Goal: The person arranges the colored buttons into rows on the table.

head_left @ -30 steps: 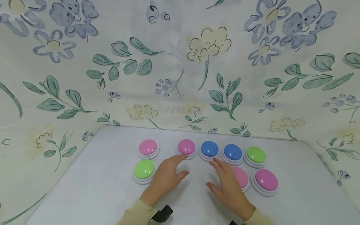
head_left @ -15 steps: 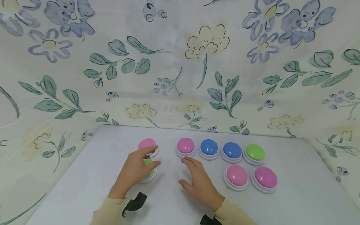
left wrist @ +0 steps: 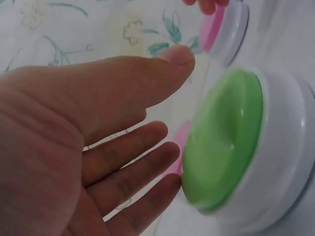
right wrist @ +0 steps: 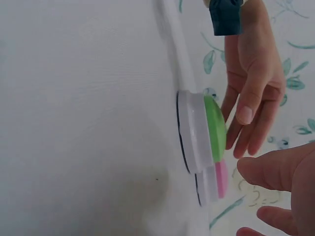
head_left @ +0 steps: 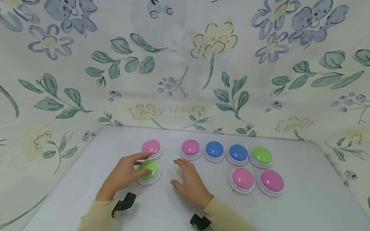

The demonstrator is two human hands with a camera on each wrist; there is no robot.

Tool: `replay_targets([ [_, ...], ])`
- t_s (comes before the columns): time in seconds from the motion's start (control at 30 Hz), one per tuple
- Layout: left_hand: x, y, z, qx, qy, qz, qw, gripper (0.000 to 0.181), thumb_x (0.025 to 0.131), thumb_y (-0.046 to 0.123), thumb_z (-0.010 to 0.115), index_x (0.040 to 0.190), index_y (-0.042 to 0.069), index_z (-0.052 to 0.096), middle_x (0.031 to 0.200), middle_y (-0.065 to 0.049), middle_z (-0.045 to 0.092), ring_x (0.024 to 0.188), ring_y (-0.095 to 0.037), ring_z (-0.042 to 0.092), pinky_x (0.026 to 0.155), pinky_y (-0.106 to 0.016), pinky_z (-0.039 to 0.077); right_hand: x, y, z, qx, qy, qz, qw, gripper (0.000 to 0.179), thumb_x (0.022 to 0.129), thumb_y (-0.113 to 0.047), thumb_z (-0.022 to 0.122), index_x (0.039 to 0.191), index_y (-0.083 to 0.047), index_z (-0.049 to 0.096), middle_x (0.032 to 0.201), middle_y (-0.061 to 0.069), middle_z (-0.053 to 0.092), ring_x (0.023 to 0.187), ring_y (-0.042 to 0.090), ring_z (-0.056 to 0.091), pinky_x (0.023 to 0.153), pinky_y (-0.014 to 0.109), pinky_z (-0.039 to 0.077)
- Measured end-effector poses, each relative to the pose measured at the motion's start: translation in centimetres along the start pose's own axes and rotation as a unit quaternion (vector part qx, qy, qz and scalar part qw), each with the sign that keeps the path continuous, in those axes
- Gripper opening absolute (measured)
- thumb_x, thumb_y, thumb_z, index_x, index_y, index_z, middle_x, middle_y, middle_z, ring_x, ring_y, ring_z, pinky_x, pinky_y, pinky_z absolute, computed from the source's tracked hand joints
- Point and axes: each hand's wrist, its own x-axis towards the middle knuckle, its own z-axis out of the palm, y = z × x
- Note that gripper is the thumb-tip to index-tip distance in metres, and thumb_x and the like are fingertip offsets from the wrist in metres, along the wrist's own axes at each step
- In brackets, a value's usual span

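My left hand (head_left: 122, 173) hovers over the left green push button (head_left: 150, 164), its thumb and fingers spread above the dome. In the left wrist view the thumb stands clear of the green dome (left wrist: 224, 142), while the lower fingertips come close to its edge; whether they touch I cannot tell. Just behind that button sits a pink push button (head_left: 151, 146), near my left index finger. My right hand (head_left: 192, 186) is held over the white table (head_left: 214, 199), to the right of the green button. Its fingers are loosely extended and hold nothing.
Farther right stand a pink button (head_left: 190, 147), two blue buttons including the nearer-middle one (head_left: 214, 149), and a green button (head_left: 261, 155). In front of them are a light pink button (head_left: 242, 178) and a magenta one (head_left: 272, 180). Flowered cloth (head_left: 173, 64) hangs behind the table.
Both hands have moved left across the table. My left hand went from near the middle pink button to above the left green one; my right hand left the blue and light pink buttons.
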Motion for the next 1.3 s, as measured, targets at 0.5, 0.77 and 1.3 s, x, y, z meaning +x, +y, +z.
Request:
replay_targets([
  [0.5, -0.3, -2.5, -1.6, -0.002, -0.001, -0.002, 1.0000, 0.073, 0.079, 0.034, 0.087, 0.140, 0.006, 0.058, 0.140, -0.015, 0.059, 0.116, -0.045, 0.061, 0.094, -0.055, 0.054, 2.3, -0.4, 2.4, -0.019, -0.017, -0.002, 0.9997, 0.064, 0.091, -0.017, 0.074, 0.146, -0.002, 0.045, 0.148, 0.014, 0.048, 0.140, 0.029, 0.042, 0.117, 0.039, 0.036],
  [0.77, -0.5, -3.4, -1.5, -0.011, -0.032, 0.005, 0.9994, 0.076, 0.075, 0.031, 0.089, 0.140, 0.006, 0.059, 0.140, -0.014, 0.060, 0.117, -0.043, 0.061, 0.095, -0.055, 0.053, 3.1, -1.0, 3.5, -0.010, -0.027, 0.010, 0.9995, 0.066, 0.091, -0.020, 0.075, 0.146, -0.001, 0.045, 0.148, 0.012, 0.050, 0.139, 0.027, 0.044, 0.117, 0.037, 0.036],
  [1.3, -0.4, -4.5, -1.0, 0.001, -0.049, 0.014, 0.9987, 0.074, 0.074, 0.026, 0.090, 0.139, 0.006, 0.059, 0.137, -0.012, 0.062, 0.120, -0.037, 0.060, 0.099, -0.054, 0.051, 3.7, -1.7, 4.9, 0.024, -0.018, 0.028, 0.9992, 0.067, 0.088, -0.016, 0.078, 0.145, 0.000, 0.047, 0.144, 0.013, 0.054, 0.136, 0.025, 0.048, 0.115, 0.033, 0.038],
])
